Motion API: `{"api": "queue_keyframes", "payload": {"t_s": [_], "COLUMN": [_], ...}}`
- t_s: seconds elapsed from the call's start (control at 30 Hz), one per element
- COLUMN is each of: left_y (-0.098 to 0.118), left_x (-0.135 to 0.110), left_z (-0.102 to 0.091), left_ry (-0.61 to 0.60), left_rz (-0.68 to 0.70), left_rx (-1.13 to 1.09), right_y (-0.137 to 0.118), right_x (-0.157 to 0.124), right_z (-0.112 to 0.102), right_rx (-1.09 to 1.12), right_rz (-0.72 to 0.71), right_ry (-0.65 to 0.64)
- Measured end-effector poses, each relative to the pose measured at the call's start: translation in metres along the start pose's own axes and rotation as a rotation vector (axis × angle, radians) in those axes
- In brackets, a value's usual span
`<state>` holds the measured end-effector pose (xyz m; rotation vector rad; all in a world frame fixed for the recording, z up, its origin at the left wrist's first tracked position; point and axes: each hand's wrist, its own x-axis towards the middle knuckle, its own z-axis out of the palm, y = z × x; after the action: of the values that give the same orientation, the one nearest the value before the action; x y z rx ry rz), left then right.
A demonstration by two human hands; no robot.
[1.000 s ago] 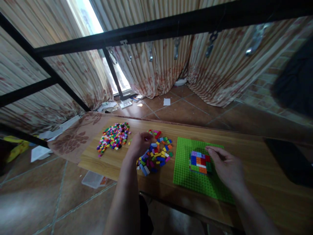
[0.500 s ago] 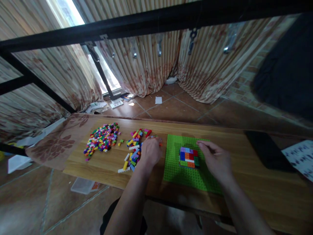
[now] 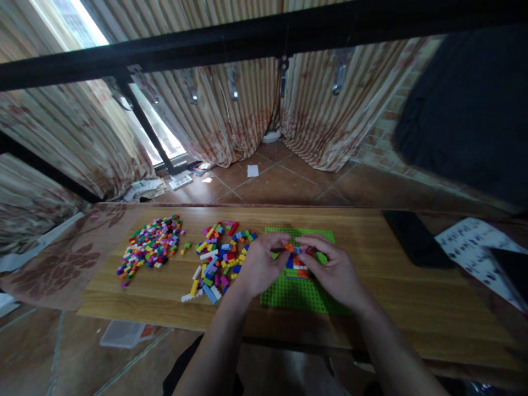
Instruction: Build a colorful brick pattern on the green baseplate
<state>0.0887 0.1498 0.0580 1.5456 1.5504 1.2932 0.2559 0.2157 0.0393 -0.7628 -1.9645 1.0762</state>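
Observation:
My left hand (image 3: pixel 264 265) reaches over the left part of the green baseplate (image 3: pixel 280 294), its thumb and fingers pinched on a small orange toy brick (image 3: pixel 290 247). From the other side my right hand (image 3: pixel 336 270) comes in with thumb and forefinger bent together at the far right of the flat multicoloured brick block (image 3: pixel 297 273). Whether a brick sits between those right fingertips is hidden. The block stands on the baseplate, with blue, red, white, orange and green bricks in its top. Its far edge is partly covered by my fingers.
Left of the baseplate lies a loose pile of larger bricks (image 3: pixel 212 269), and farther left a heap of tiny bricks (image 3: pixel 152 242). A black tablet-like slab (image 3: pixel 416 239) and printed sheet (image 3: pixel 474 253) are at right. A black metal bar (image 3: pixel 247 41) crosses above.
My left hand has moved right from the brick pile to the block, with an orange brick now visible at its fingertips. My right hand has closed in on the block. The view has shifted right.

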Motion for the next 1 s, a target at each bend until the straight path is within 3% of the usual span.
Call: {"api": "queue_keyframes", "payload": {"t_s": [0.33,0.43,0.57,0.67,0.83,1.0], "left_y": [0.004,0.001,-0.011,-0.018,-0.023,-0.027], "left_x": [0.001,0.003,0.005,0.005,0.005,0.006], "left_z": [0.015,0.014,0.009,0.009,0.015,0.021], "left_ry": [-0.028,0.055,0.177,0.154,0.094,0.064], "left_rz": [0.017,0.009,-0.133,-0.217,-0.244,-0.272], "left_rx": [0.052,0.104,0.238,0.279,0.165,0.053], "right_y": [-0.001,0.005,0.016,0.022,0.026,0.026], "right_x": [-0.003,-0.005,-0.006,-0.004,-0.002,-0.004], "right_z": [-0.003,-0.006,-0.007,-0.002,0.007,0.005], "right_rx": [-0.066,-0.134,-0.150,-0.105,-0.065,-0.114], "right_rz": [-0.029,-0.002,0.096,0.154,0.220,0.200], "right_ry": [-0.037,0.038,0.141,0.167,0.126,0.075]}}
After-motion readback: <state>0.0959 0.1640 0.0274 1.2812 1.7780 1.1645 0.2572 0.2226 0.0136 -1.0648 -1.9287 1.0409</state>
